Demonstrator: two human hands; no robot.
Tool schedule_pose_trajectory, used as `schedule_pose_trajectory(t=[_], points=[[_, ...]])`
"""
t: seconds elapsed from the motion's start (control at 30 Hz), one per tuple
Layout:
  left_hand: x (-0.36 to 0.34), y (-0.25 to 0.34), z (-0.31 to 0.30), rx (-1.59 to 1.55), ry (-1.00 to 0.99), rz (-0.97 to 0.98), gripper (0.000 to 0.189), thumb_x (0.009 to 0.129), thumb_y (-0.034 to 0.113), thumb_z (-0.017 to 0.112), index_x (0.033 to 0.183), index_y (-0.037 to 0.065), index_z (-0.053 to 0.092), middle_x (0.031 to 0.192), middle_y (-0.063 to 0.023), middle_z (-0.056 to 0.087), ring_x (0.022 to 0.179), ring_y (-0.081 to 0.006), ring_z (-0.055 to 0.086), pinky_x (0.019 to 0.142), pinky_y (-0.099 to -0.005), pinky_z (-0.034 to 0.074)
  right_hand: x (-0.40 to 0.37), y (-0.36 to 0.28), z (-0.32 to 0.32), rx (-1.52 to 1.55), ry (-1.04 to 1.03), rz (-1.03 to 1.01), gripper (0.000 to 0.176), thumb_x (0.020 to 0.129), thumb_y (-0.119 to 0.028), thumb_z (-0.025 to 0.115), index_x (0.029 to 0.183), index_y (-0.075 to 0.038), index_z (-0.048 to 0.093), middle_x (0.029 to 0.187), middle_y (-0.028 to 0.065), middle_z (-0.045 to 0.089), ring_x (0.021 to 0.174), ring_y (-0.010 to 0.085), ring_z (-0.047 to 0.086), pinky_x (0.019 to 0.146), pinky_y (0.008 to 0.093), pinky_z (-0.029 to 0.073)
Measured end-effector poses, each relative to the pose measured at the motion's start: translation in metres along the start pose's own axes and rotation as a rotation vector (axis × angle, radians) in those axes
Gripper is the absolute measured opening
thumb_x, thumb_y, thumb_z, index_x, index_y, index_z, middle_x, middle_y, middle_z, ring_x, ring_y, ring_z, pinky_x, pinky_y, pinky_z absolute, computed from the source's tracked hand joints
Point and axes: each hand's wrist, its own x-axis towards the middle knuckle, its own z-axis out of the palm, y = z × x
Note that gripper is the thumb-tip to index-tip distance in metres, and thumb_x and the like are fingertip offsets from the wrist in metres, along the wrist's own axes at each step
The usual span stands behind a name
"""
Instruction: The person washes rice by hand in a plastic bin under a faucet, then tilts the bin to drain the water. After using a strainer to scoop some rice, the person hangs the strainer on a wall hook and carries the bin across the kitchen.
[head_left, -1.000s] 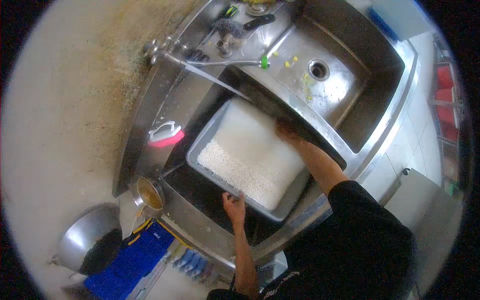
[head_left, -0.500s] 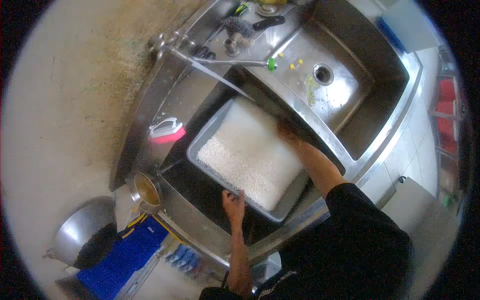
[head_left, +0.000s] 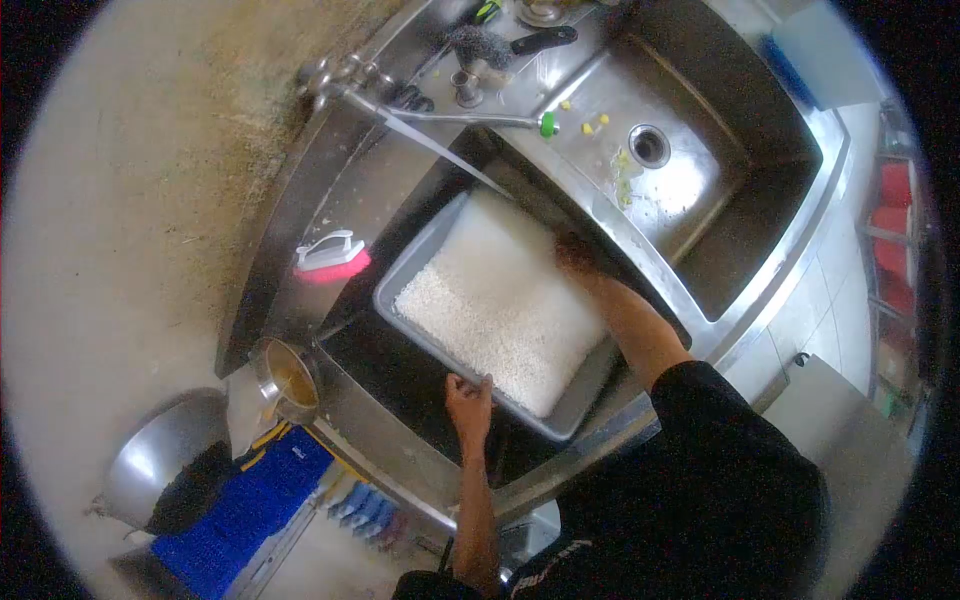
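Observation:
A grey plastic tub (head_left: 572, 418) sits tilted in the left sink basin. White grains that look like rice (head_left: 470, 330) lie toward its left and near side, with cloudy whitish water (head_left: 510, 235) over the rest. My left hand (head_left: 468, 405) has its fingers closed on the tub's near rim, thumb on top. On the opposite side, my right hand (head_left: 580, 258) is at the tub's right edge; shadow hides its fingers. A pale narrow strip (head_left: 440, 155), either a hose or running water, stretches from the tap area to the tub's far corner.
A tap spout with a green tip (head_left: 548, 124) reaches over the sink divider. Yellow scraps (head_left: 588, 128) lie in the right basin (head_left: 690, 185). A pink-bristled brush (head_left: 333, 258) rests on the left ledge. Metal bowls (head_left: 285, 380) and a blue cloth (head_left: 250, 500) are at lower left.
The cloudy water and the grains' edge have shifted slightly inside the tub. Both hands keep their places on it.

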Motion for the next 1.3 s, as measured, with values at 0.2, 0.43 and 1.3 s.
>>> schedule_pose_trajectory(t=[0.2,0.43,1.3], points=[[0.003,0.000,0.000,0.114,-0.003,0.079,0.038,0.080,0.011,0.070,0.098,0.000,0.038,0.075,-0.0104,0.056,0.065,-0.0138,0.055,0.050,-0.0279,0.048,0.002,-0.001,-0.001,0.004,-0.002,-0.011,0.044,0.088,-0.032,0.051,0.115,0.002,0.054,0.113,0.0191,0.057,0.098,0.0280,0.057,0.083,0.0474,0.049],[0.002,-0.003,0.001,0.163,-0.001,0.074,0.038,0.079,0.012,0.071,0.097,0.001,0.039,0.076,-0.0107,0.057,0.064,-0.0136,0.054,0.056,-0.0287,0.044,0.003,-0.005,-0.001,0.013,0.005,-0.018,0.044,0.087,-0.032,0.051,0.115,0.002,0.055,0.114,0.0195,0.057,0.099,0.0285,0.057,0.084,0.0476,0.048],[0.001,0.004,0.019,0.073,0.009,0.119,0.042,0.078,0.007,0.072,0.102,0.004,0.038,0.077,-0.0091,0.057,0.066,-0.0132,0.054,0.054,-0.0255,0.044,-0.001,-0.008,-0.001,-0.036,0.029,-0.016,0.043,0.086,-0.029,0.053,0.114,0.002,0.056,0.118,0.0210,0.055,0.102,0.0304,0.056,0.086,0.0484,0.046]])
